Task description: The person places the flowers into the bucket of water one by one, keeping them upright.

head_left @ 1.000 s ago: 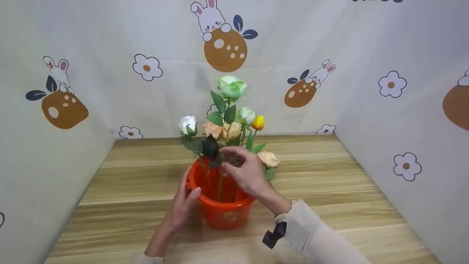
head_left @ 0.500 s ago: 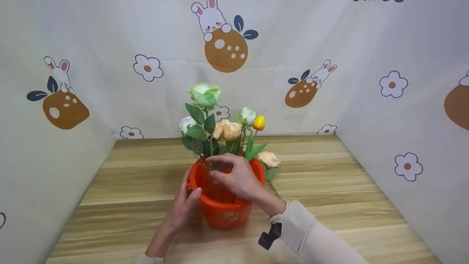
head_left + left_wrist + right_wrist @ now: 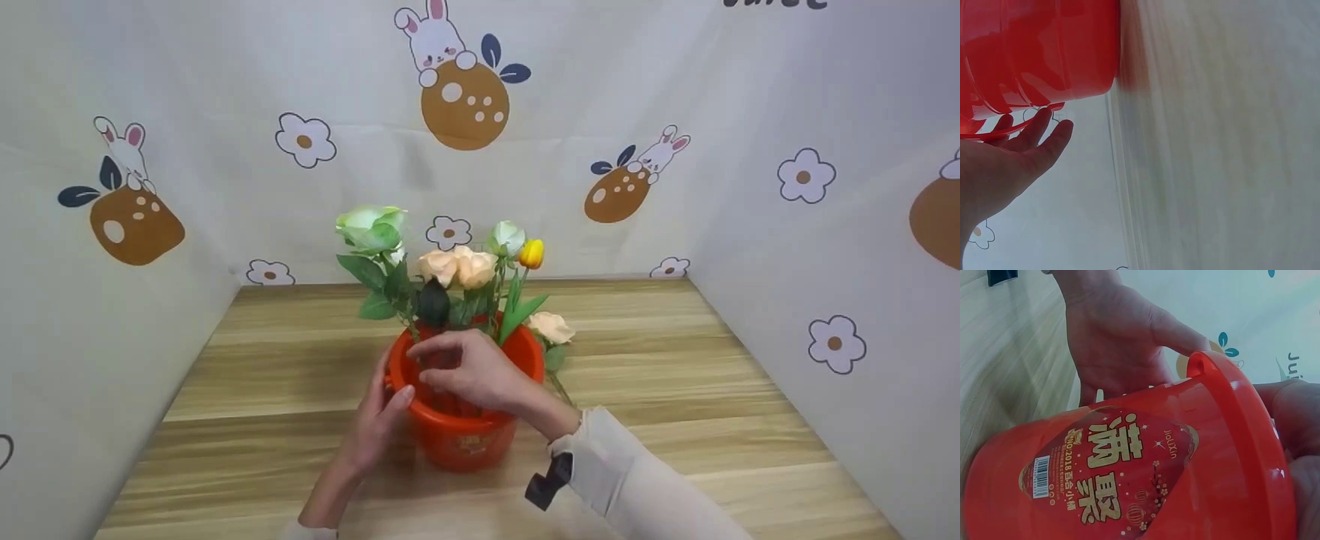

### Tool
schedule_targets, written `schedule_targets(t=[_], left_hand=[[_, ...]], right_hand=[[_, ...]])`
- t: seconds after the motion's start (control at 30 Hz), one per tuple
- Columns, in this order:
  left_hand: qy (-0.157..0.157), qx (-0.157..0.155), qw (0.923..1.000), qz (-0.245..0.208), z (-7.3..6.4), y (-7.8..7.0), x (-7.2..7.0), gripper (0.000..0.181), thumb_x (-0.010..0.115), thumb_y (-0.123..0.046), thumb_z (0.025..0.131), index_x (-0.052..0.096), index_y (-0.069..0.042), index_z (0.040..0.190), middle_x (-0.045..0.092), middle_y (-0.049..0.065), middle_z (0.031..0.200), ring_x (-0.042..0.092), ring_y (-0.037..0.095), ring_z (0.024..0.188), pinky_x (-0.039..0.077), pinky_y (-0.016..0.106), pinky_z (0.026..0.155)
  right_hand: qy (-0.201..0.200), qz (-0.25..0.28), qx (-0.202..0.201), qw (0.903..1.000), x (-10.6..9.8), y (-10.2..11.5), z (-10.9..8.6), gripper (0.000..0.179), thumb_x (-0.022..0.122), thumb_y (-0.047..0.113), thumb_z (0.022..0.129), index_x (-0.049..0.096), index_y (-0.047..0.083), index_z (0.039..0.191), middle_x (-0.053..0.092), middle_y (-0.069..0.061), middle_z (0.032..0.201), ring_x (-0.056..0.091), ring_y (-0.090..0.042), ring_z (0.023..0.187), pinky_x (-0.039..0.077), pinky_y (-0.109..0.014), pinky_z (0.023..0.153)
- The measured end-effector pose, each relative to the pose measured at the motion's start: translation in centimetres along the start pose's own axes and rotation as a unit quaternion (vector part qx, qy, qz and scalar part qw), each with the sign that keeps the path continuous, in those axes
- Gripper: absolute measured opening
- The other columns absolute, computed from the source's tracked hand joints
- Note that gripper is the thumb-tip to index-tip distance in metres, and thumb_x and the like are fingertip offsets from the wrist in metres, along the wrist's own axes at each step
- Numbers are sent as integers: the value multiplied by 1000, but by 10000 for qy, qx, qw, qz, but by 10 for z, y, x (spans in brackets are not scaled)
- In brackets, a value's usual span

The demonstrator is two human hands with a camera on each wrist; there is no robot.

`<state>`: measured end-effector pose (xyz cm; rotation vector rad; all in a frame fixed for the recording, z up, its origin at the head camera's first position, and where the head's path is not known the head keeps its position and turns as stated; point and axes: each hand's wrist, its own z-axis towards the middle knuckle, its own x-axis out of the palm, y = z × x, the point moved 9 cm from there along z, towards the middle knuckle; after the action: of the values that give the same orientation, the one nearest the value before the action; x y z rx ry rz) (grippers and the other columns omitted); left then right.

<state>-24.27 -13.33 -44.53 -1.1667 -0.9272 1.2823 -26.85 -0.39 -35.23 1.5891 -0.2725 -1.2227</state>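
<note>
A red plastic bucket (image 3: 466, 439) stands upright with several artificial flowers in it. My left hand (image 3: 375, 416) holds its left side, thumb at the rim and fingers along the outer wall; the left wrist view shows these fingers (image 3: 1036, 138) beside the bucket's handle. Over the bucket's mouth is my right hand (image 3: 480, 371), index finger and thumb apart near the left inner wall. A large green rose (image 3: 370, 229) leans left over the rim close to those fingertips, partly covering a white rose (image 3: 397, 253). Its lower stem is hidden from me.
Peach roses (image 3: 474, 268), a pale green rose (image 3: 507, 238) and a yellow tulip (image 3: 532, 254) stand in the bucket. Another peach rose (image 3: 552, 328) lies right of it on the wooden table (image 3: 675, 390). Patterned cloth (image 3: 360, 90) encloses the back and sides.
The green rose has tipped left and lower, from above the bucket's middle to its left edge. My right hand has shifted left and a little down. My left hand has stayed on the bucket.
</note>
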Motion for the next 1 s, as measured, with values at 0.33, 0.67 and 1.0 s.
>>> schedule_targets(t=[0.33,0.67,1.0], left_hand=[[-74,-36,9999,108,-1,-2,-2,75,52,-35,108,13,-25,171,21,13,176,36,44,155,38,61,122],[-39,46,9999,93,0,-1,-2,77,53,-31,107,11,-23,171,19,14,176,35,45,155,38,60,122],[-15,-39,10000,83,0,2,-2,79,53,-32,107,9,-19,171,19,16,175,35,44,155,35,60,124]], right_hand=[[437,-259,161,9986,5,-4,1,27,73,20,98,79,23,124,77,6,116,67,-14,99,60,-30,89],[512,-612,141,9967,11,-2,6,30,73,20,97,79,20,126,78,6,118,68,-11,97,60,-25,86],[591,-832,326,9942,14,-4,8,30,72,16,98,79,20,127,77,4,120,67,-12,98,60,-25,84]])
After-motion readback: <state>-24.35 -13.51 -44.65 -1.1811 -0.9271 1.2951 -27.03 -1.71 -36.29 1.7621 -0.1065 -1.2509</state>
